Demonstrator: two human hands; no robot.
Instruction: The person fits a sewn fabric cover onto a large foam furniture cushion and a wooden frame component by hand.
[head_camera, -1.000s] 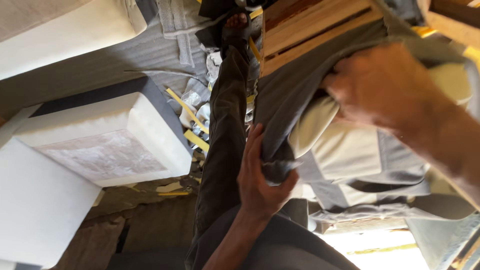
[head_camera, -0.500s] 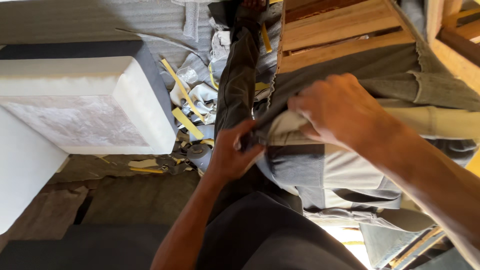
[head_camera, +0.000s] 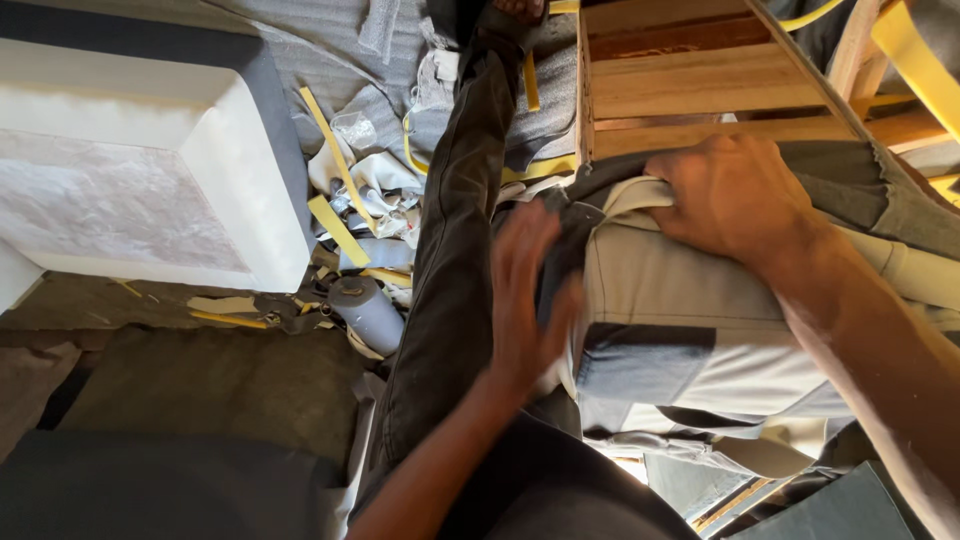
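Fabric, a grey cover (head_camera: 640, 365), lies half over the pale cushion (head_camera: 700, 290) beside the wooden frame (head_camera: 690, 90); right hand (head_camera: 735, 195) clutches its edge, left hand (head_camera: 525, 295) presses flat, fingers spread. Hard tugging might tear seams.

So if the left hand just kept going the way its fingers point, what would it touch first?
The left hand points up and slightly right, along the grey cover. Going on, it would probably slide over that cloth and then meet the wooden frame. The hand is blurred and depth is unclear.
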